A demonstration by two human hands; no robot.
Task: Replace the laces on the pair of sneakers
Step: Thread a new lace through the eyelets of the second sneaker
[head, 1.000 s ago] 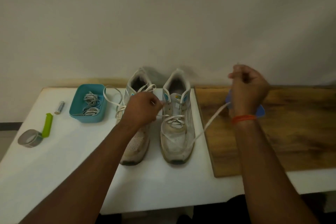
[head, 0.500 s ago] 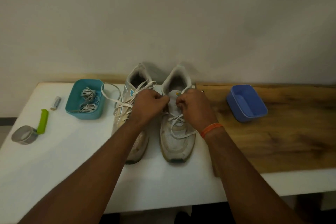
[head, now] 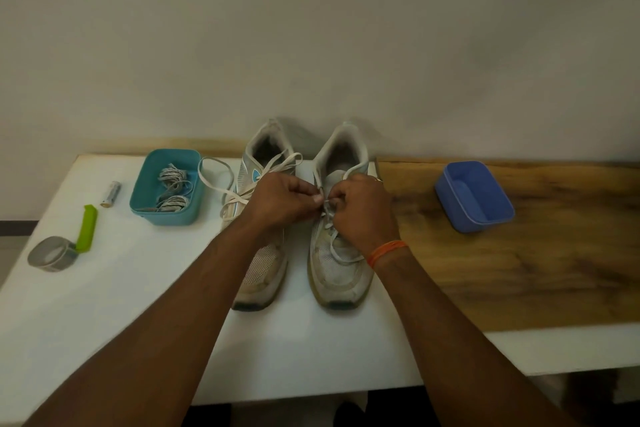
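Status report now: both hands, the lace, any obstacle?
Left hand and right hand pinch the lace over the right sneaker. Left sneaker lace loose. Nothing in the way.

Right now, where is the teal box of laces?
In the head view the teal box sits on the white table, left of the left sneaker, with a small battery on its far side.

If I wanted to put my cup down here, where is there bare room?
Free: the wooden board in front of the blue tub, and the white table nearer than the tape roll. Crowded: the teal tub, battery, sneakers and both hands.
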